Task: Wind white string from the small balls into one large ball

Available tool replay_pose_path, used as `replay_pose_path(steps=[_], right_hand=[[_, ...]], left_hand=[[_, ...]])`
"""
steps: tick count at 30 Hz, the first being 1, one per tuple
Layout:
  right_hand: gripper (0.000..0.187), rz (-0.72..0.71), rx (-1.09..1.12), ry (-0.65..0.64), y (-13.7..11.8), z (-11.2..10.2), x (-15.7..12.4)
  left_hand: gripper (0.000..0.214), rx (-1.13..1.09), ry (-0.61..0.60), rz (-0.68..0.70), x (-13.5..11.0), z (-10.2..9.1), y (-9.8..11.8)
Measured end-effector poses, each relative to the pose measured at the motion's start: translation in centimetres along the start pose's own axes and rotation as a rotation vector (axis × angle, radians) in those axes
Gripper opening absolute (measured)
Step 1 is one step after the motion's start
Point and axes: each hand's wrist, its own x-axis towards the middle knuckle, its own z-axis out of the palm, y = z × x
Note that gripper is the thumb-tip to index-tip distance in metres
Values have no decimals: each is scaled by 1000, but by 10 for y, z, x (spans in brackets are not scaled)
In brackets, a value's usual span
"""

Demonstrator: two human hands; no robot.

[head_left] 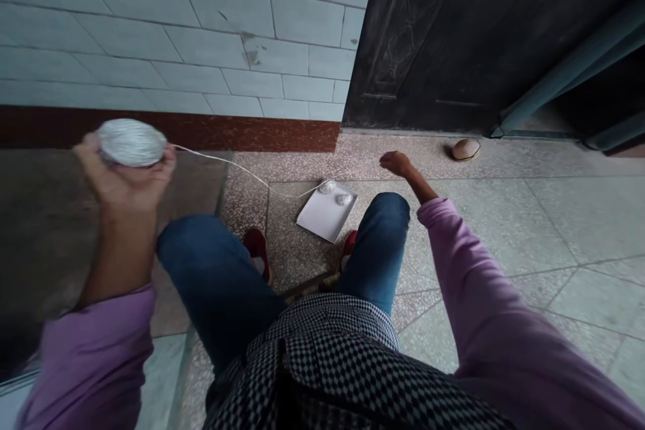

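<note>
My left hand (128,181), raised at the left, is wrapped round a big ball of white string (132,142). From that ball a strand of white string (236,164) sags across the middle, over a shallow white box (322,215), towards my right hand (396,162). The right hand is closed, its fingers pressed together out over the floor; the strand grows too faint near it to follow. Two small silvery-white balls (344,199) lie in the far end of the box, which rests on the floor between my feet.
A tiled wall (226,33) with a red-brown skirting rises ahead, beside a dark door (428,33). By the doorway a rounded pinkish-brown object (465,149) sits on the speckled floor (484,215). My knees (388,215) flank the box.
</note>
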Motion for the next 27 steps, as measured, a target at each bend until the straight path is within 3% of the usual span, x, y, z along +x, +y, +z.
replay_pose_path(steps=[2,4,6,9,11,13,16,21,27], right_hand=[[17,-87,-4,-53,-28,18,9],[16,-197,55,-125,-64,45,17],[20,-323,328,-245,-103,77,23],[32,-362,726,-449,-157,122,25],[31,-331,877,-547,-179,142,23],[24,-273,941,-594,-187,154,21],[11,-227,892,-608,-178,160,22],[44,-302,777,-514,-159,163,34],[49,-511,518,-373,-159,161,22]], left_hand=[[46,-65,8,-12,9,15,-29],[47,-36,-39,-103,15,35,-57],[54,25,-110,-173,19,56,-82],[64,141,-277,-253,25,81,-111],[67,194,-344,-273,31,90,-125],[71,234,-357,-282,41,91,-135],[80,278,-356,-311,60,84,-145],[70,241,-405,-256,81,81,-157],[65,273,-433,-157,74,98,-173]])
